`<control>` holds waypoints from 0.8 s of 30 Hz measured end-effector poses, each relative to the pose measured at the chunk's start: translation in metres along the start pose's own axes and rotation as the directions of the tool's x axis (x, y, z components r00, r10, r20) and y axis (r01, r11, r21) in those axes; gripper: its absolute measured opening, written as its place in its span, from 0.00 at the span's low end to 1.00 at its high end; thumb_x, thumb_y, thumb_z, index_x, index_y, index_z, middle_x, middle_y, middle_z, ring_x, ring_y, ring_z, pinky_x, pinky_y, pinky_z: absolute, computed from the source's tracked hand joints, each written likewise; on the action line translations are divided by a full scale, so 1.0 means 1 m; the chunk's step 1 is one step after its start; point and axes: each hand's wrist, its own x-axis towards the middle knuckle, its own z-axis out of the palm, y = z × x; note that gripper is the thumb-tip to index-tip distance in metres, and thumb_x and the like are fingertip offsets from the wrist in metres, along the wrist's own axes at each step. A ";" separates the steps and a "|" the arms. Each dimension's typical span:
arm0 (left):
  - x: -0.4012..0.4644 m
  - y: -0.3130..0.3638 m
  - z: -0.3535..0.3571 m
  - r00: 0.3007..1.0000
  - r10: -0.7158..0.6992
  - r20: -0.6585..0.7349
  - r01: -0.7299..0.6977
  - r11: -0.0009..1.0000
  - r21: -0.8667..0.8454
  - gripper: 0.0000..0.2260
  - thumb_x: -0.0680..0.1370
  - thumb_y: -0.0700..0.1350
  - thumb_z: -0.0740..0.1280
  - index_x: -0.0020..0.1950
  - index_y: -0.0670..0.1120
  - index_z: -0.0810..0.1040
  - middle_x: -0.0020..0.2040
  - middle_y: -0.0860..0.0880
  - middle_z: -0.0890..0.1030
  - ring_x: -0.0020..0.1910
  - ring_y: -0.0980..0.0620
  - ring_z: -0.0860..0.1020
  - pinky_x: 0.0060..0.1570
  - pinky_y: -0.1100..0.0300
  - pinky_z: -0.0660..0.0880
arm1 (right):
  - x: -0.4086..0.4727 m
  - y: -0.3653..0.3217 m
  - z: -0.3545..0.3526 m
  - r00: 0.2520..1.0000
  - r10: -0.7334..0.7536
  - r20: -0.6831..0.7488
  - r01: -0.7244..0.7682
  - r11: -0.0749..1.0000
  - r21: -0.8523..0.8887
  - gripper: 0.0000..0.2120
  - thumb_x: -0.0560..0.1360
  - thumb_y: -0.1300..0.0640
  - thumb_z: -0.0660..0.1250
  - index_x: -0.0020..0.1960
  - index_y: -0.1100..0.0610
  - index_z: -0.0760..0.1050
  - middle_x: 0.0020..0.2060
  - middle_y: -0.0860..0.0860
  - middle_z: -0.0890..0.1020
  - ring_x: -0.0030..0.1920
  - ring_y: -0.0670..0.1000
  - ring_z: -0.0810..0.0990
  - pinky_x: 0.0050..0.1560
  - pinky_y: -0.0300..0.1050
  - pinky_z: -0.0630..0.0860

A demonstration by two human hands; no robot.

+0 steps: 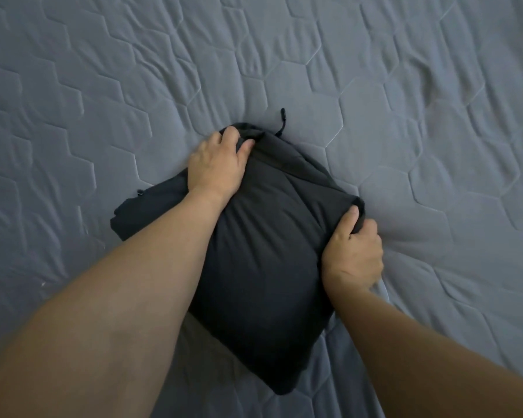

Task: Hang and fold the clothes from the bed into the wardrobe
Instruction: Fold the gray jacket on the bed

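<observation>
A black padded garment [263, 254], folded into a thick rectangular bundle, lies on the grey quilted bed [420, 122]. My left hand [218, 164] grips its far left corner, fingers curled into the fabric. My right hand [355, 251] pinches the right corner between thumb and fingers. A drawstring with a toggle [282, 122] sticks out beyond the top edge. A flat flap of the garment [139, 212] spreads out to the left, under my left forearm.
The bedspread has a stitched hexagon pattern and is wrinkled around the bundle. A seam or fold in the cover [378, 297] runs down below my right hand. No wardrobe or other clothes are in view.
</observation>
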 end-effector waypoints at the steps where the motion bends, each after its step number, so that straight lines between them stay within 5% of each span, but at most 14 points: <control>1: -0.001 0.006 -0.005 0.999 -0.034 0.035 0.033 0.999 0.030 0.20 0.81 0.60 0.52 0.62 0.47 0.69 0.62 0.41 0.74 0.61 0.39 0.71 0.57 0.45 0.68 | 0.001 -0.001 -0.001 1.000 -0.001 0.000 0.001 1.000 -0.012 0.25 0.79 0.37 0.48 0.52 0.57 0.71 0.51 0.58 0.77 0.51 0.62 0.76 0.44 0.51 0.65; 4: -0.033 0.020 -0.038 0.997 0.023 -0.072 -0.021 0.999 0.028 0.23 0.81 0.57 0.54 0.74 0.49 0.61 0.73 0.41 0.62 0.71 0.39 0.62 0.70 0.39 0.55 | 0.001 0.000 -0.009 0.998 -0.037 0.042 0.036 0.999 0.014 0.20 0.81 0.43 0.51 0.50 0.59 0.70 0.52 0.61 0.78 0.52 0.63 0.76 0.47 0.51 0.66; 7: -0.129 0.027 -0.071 0.871 0.424 -0.248 -0.455 0.887 -0.081 0.29 0.79 0.60 0.56 0.77 0.49 0.62 0.76 0.43 0.61 0.75 0.42 0.59 0.72 0.36 0.51 | 0.003 0.003 -0.022 0.987 -0.055 0.150 0.039 0.993 0.112 0.12 0.81 0.49 0.53 0.48 0.57 0.67 0.52 0.63 0.78 0.53 0.63 0.75 0.47 0.49 0.63; 9: -0.200 0.014 -0.076 0.787 0.616 -0.027 -0.616 0.784 -0.073 0.37 0.74 0.68 0.57 0.79 0.51 0.57 0.79 0.45 0.54 0.78 0.42 0.52 0.71 0.32 0.48 | 0.007 0.003 -0.031 0.968 -0.064 0.241 0.018 0.982 0.190 0.09 0.81 0.52 0.54 0.49 0.58 0.66 0.52 0.62 0.78 0.53 0.61 0.75 0.47 0.47 0.63; 11: -0.240 -0.010 -0.064 0.723 0.641 0.257 -0.665 0.747 0.007 0.45 0.69 0.72 0.59 0.80 0.51 0.51 0.80 0.45 0.49 0.78 0.41 0.47 0.69 0.28 0.48 | 0.012 0.004 -0.038 0.940 -0.086 0.329 0.001 0.968 0.249 0.08 0.80 0.54 0.55 0.50 0.59 0.66 0.47 0.58 0.77 0.52 0.59 0.75 0.48 0.46 0.65; 13: -0.244 -0.026 -0.050 0.676 0.598 0.431 -0.695 0.711 0.105 0.48 0.69 0.72 0.57 0.80 0.50 0.42 0.80 0.44 0.41 0.78 0.41 0.41 0.67 0.26 0.45 | 0.013 0.003 -0.043 0.909 -0.104 0.405 -0.006 0.965 0.261 0.05 0.79 0.57 0.55 0.52 0.58 0.65 0.41 0.52 0.74 0.47 0.57 0.74 0.47 0.46 0.68; 16: -0.224 -0.034 -0.031 0.665 0.576 0.475 -0.708 0.689 0.154 0.48 0.72 0.68 0.61 0.78 0.51 0.33 0.77 0.43 0.33 0.77 0.40 0.35 0.66 0.26 0.41 | 0.011 -0.004 -0.051 0.867 -0.106 0.486 -0.039 0.960 0.278 0.10 0.77 0.61 0.54 0.57 0.53 0.64 0.41 0.51 0.73 0.41 0.53 0.73 0.38 0.45 0.71; 21: -0.220 -0.039 -0.031 0.681 0.621 0.388 -0.675 0.738 0.003 0.44 0.71 0.53 0.69 0.79 0.55 0.44 0.80 0.47 0.46 0.78 0.44 0.45 0.72 0.33 0.47 | 0.008 -0.028 -0.069 0.787 -0.014 0.617 -0.171 0.956 0.240 0.16 0.76 0.66 0.53 0.59 0.52 0.69 0.46 0.56 0.76 0.43 0.56 0.77 0.43 0.51 0.78; 24: -0.221 -0.039 -0.049 0.771 0.522 0.364 -0.398 0.842 -0.365 0.32 0.74 0.47 0.67 0.76 0.60 0.60 0.78 0.55 0.56 0.77 0.56 0.48 0.76 0.44 0.43 | 0.000 -0.036 -0.084 0.725 0.008 0.689 -0.272 0.922 0.276 0.16 0.78 0.65 0.53 0.61 0.55 0.72 0.50 0.58 0.79 0.47 0.58 0.79 0.42 0.49 0.78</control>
